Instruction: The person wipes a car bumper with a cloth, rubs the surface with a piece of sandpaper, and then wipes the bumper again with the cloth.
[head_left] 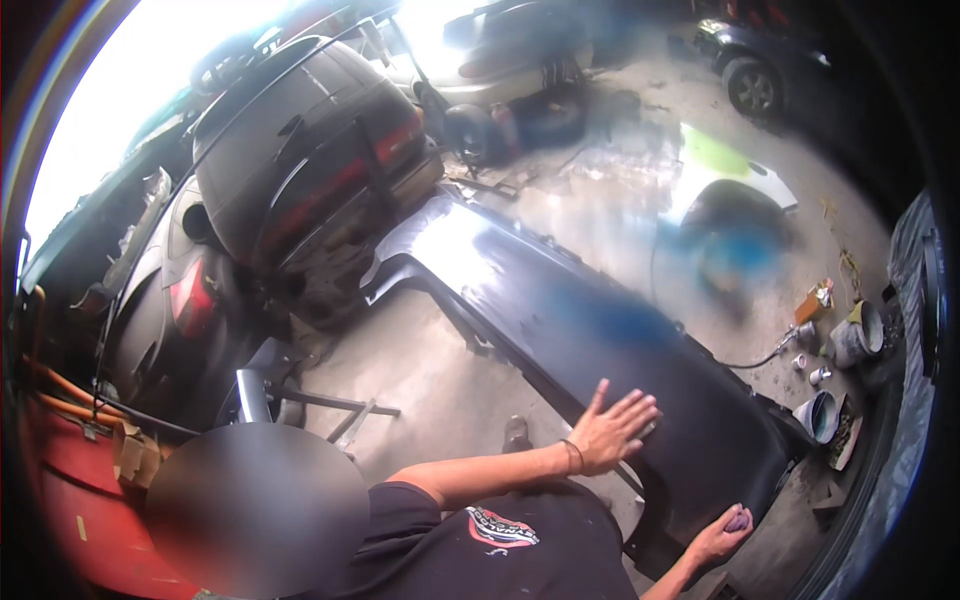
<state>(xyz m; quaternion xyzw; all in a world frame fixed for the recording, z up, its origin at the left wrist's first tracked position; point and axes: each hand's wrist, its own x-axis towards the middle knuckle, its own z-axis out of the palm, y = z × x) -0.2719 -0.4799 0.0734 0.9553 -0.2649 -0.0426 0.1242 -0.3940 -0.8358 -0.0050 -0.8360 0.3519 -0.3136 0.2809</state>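
Observation:
A long dark car fender (560, 310) lies raised off the floor, stretching from the upper middle to the lower right, with bright glare on its far end. My left hand (608, 432), with a thin band at the wrist, rests flat on its near half, fingers spread. Close to the fender's lower right corner, my right hand (712, 540) is curled around a small purplish pad (739, 521). The pad's exact kind is hard to make out. My dark shirt with a red and white logo (502, 528) fills the bottom.
A dark SUV (310, 150) stands behind on the left, above another car's red tail light (192, 300). On the floor are a white and green fender (735, 165), several pots (820, 415) and a hose (745, 366). A metal stand (345, 405) is at left. A blurred patch hides the lower left.

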